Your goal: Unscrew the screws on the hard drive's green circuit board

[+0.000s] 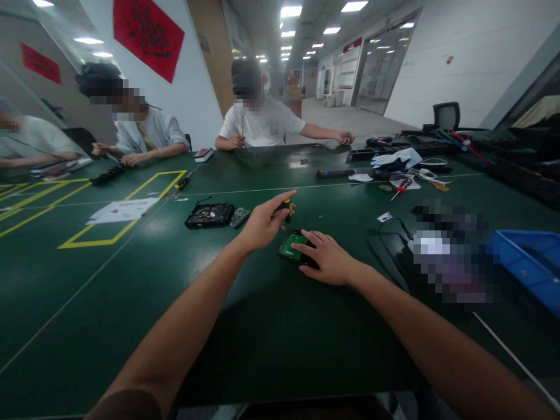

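Note:
A hard drive with a green circuit board point(289, 245) lies on the green table point(245, 350) in front of me. Across its right side rests my right hand point(326, 256), fingers spread over the board and the dark casing. My left hand point(265, 221) is raised just behind and left of the drive, closed on a small yellow and black screwdriver point(287, 210) with its index finger stretched out. The screwdriver's tip is hard to make out. To the left lie a black drive casing point(210, 214) and a loose circuit board point(239, 217).
Right of me are a blue bin point(529, 262), a black cable point(394, 256) and a red screwdriver point(403, 185). White paper point(122, 211) and another screwdriver point(182, 181) lie left. Several people sit across the table, one point(262, 122) straight ahead.

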Demonstrator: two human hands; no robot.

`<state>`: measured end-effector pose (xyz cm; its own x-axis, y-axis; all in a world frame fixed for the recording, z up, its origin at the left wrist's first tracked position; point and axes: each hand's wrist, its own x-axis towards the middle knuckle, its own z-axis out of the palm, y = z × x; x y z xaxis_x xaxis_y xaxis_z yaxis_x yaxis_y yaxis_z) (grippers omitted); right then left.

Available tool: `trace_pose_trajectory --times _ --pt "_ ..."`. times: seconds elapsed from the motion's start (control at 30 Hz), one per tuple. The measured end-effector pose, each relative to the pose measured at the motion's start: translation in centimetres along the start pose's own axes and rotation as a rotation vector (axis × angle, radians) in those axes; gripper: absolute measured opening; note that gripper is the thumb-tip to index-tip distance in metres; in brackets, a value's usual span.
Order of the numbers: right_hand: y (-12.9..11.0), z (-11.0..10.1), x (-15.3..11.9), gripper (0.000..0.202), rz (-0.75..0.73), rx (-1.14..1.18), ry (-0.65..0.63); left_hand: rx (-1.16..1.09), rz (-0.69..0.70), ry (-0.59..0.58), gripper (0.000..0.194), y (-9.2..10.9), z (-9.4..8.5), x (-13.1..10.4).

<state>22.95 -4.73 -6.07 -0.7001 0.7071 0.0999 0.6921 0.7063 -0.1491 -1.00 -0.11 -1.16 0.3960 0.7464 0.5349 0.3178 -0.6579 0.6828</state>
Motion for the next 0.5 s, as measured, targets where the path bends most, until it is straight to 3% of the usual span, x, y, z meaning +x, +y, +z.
trace_pose_trajectory --times 0.2,0.5 --pt "0.1 0.0 0.0 0.067 -0.002 0.009 -0.002 0.184 0.005 0.129 0.041 -0.1 0.3 0.0" --pt "0.0 0.0 0.0 0.067 0.01 0.013 -0.008 0.284 0.069 0.12 0.036 0.9 -0.2 0.1"
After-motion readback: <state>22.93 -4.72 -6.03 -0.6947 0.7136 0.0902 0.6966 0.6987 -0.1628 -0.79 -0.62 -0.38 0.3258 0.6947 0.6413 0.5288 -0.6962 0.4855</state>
